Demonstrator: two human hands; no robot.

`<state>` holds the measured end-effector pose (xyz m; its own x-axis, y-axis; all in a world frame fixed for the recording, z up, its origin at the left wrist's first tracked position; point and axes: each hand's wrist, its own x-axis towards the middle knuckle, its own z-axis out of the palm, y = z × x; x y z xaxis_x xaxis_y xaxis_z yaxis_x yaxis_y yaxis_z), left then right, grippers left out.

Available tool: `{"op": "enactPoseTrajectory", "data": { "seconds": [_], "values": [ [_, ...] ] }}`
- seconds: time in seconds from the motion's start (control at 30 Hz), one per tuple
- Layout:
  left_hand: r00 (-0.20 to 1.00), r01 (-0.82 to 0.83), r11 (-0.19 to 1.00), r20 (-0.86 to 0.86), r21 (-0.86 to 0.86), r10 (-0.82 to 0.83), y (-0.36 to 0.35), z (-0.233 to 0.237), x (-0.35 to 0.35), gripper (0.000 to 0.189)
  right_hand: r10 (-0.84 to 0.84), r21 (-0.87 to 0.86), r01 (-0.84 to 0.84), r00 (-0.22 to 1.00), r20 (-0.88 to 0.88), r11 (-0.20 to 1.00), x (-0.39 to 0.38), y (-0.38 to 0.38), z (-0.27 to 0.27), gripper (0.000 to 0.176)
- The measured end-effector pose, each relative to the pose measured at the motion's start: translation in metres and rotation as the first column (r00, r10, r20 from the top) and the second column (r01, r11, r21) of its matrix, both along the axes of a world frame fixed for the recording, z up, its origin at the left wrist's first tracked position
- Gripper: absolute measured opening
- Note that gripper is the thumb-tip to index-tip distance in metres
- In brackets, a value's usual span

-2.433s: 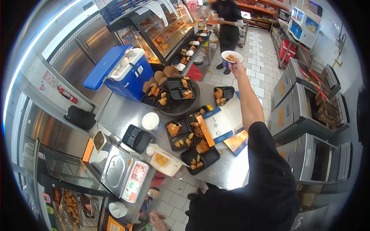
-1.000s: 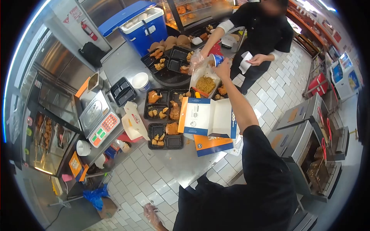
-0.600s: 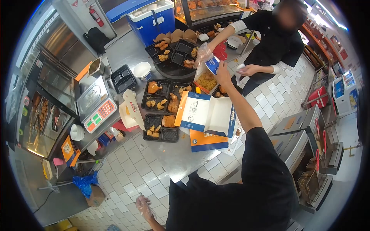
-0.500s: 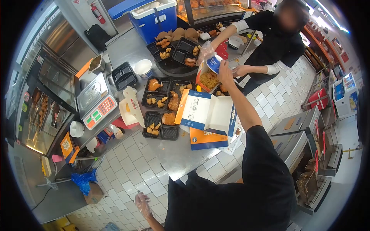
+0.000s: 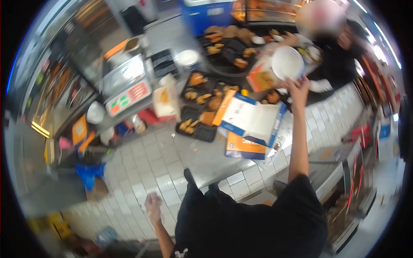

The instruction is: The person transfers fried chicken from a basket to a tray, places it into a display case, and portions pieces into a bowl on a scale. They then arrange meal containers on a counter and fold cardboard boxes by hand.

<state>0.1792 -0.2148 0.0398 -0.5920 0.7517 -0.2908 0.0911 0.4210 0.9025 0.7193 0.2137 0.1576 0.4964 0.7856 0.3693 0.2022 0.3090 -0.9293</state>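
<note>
My right hand [image 5: 297, 89] grips the rim of a white paper bowl [image 5: 287, 62], its pale inside facing me with nothing visible in it. Just left of the bowl stands an orange-and-white carton [image 5: 257, 78] with yellowish-brown food inside. A co-worker's arm [image 5: 289, 41] reaches in behind the carton; their hand is blurred. Below lies an opened white, blue and orange box [image 5: 239, 112], on top of an orange-and-blue box [image 5: 245, 145]. Down beside my body hangs my left hand [image 5: 153, 207] in a clear glove, fingers loosely apart and blurred, holding nothing I can see.
Black trays of fried chicken [image 5: 195, 124] cover the counter's middle. A scale [image 5: 129, 96], an empty black tray [image 5: 163, 64] and white bowls [image 5: 188, 57] stand leftward. A blue cooler [image 5: 211, 17] is at the back. The counter's metal edge [image 5: 219, 167] runs before me.
The paper bowl has gone from tipped over the carton to its open side facing me, raised up and right with my right hand. The view has shifted and blurred.
</note>
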Motion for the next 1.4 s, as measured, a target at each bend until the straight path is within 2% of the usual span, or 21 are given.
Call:
{"op": "enactPoseTrajectory", "data": {
  "seconds": [0.1, 0.23, 0.33, 0.4, 0.63, 0.73, 0.77, 0.8, 0.83, 0.87, 0.93, 0.97, 1.0, 1.03, 1.1, 1.13, 1.17, 1.2, 1.23, 1.33, 1.4],
  "values": [
    [0.998, 0.061, 0.998, -0.009, 0.020, -0.060, 0.030, 0.003, -0.016, 0.037, 0.373, -0.195, -0.427, 0.890, -0.261, 0.883, -0.098, -0.081, 0.013, 0.053],
    [0.986, 0.150, 0.986, 0.064, 0.068, -0.155, 0.069, 0.009, -0.038, 0.033, 0.437, -0.426, -0.762, 0.635, -0.637, 0.487, -0.231, -0.143, -0.075, 0.049],
    [0.967, 0.112, 0.984, 0.215, 0.141, -0.141, 0.083, -0.011, -0.063, 0.028, 0.307, -0.176, -0.934, 0.274, -0.912, 0.310, -0.351, -0.168, -0.110, 0.041],
    [0.962, 0.118, 0.983, 0.229, 0.141, -0.149, 0.087, -0.018, -0.087, 0.027, 0.283, -0.085, -0.955, 0.169, -0.944, 0.284, -0.426, -0.154, -0.122, 0.039],
    [0.959, 0.034, 0.991, 0.276, 0.133, -0.070, 0.092, -0.028, -0.186, 0.027, 0.252, -0.159, -0.869, 0.304, -0.919, 0.468, -0.638, 0.039, -0.134, 0.037],
    [0.985, 0.017, 0.977, 0.164, 0.215, -0.053, 0.116, -0.018, -0.236, 0.027, 0.291, -0.035, -0.843, 0.224, -0.930, 0.537, -0.678, 0.098, -0.122, 0.041],
    [0.992, 0.008, 0.968, 0.120, 0.251, -0.039, 0.137, -0.015, -0.264, 0.033, 0.289, -0.078, -0.839, 0.271, -0.918, 0.539, -0.681, 0.093, -0.097, 0.043],
    [0.987, 0.079, 0.931, -0.156, 0.356, -0.024, 0.168, -0.045, -0.312, 0.043, 0.310, -0.187, -0.803, 0.417, -0.854, 0.565, -0.686, 0.086, -0.081, 0.047],
    [0.918, 0.180, 0.893, -0.396, 0.413, -0.002, 0.204, 0.005, -0.339, 0.051, 0.317, -0.292, -0.747, 0.554, -0.770, 0.597, -0.687, 0.071, -0.075, 0.051],
    [0.252, 0.401, 0.890, -0.960, 0.216, 0.119, 0.252, -0.041, -0.422, 0.056, 0.310, -0.389, -0.670, 0.679, -0.665, 0.632, -0.685, 0.053, -0.077, 0.055],
    [0.525, 0.096, 0.965, -0.836, 0.243, 0.158, 0.327, 0.089, -0.449, 0.059, 0.536, -0.451, -0.651, 0.759, -0.369, 0.611, -0.670, 0.019, -0.123, 0.049],
    [0.765, -0.062, 0.998, -0.642, 0.018, 0.059, 0.349, 0.177, -0.440, 0.063, 0.654, -0.404, -0.784, 0.618, -0.436, 0.472, -0.652, -0.012, -0.136, 0.044],
    [0.165, 0.096, 0.917, -0.914, 0.388, 0.370, 0.402, 0.114, -0.515, 0.069, 0.818, -0.348, -0.842, 0.510, -0.266, 0.412, -0.630, -0.034, -0.180, 0.036],
    [0.837, -0.023, 0.901, -0.484, 0.433, 0.254, 0.391, 0.214, -0.457, 0.077, 0.847, -0.500, -0.808, 0.475, -0.241, 0.311, -0.603, -0.069, -0.195, 0.035],
    [0.686, -0.164, 0.868, -0.578, 0.468, 0.441, 0.469, 0.162, -0.533, 0.078, 0.788, -0.598, -0.782, 0.476, -0.391, 0.176, -0.549, -0.149, -0.198, 0.038],
    [0.627, -0.225, 0.840, -0.586, 0.494, 0.513, 0.489, 0.147, -0.555, 0.077, 0.811, -0.643, -0.714, 0.533, -0.242, 0.277, -0.519, -0.182, -0.222, 0.038],
    [0.563, -0.285, 0.805, -0.588, 0.520, 0.580, 0.509, 0.133, -0.577, 0.076, 0.717, -0.702, -0.662, 0.620, -0.317, 0.262, -0.490, -0.213, -0.218, 0.040],
    [0.531, -0.342, 0.763, -0.557, 0.549, 0.639, 0.519, 0.128, -0.585, 0.073, 0.666, -0.679, -0.596, 0.716, -0.208, 0.429, -0.450, -0.246, -0.271, 0.037],
    [0.618, -0.381, 0.731, -0.432, 0.566, 0.657, 0.523, 0.136, -0.579, 0.070, 0.430, -0.739, -0.591, 0.788, -0.442, 0.324, -0.420, -0.272, -0.262, 0.036],
    [0.848, -0.519, 0.669, 0.224, 0.532, 0.479, 0.489, 0.197, -0.536, 0.058, 0.038, -0.853, -0.359, 0.927, -0.373, 0.378, -0.357, -0.339, -0.246, 0.037],
    [0.788, -0.550, 0.531, 0.189, 0.645, 0.586, 0.508, 0.190, -0.561, 0.048, -0.076, -0.872, -0.182, 0.967, -0.241, 0.454, -0.344, -0.374, -0.238, 0.034]
  ]
}}
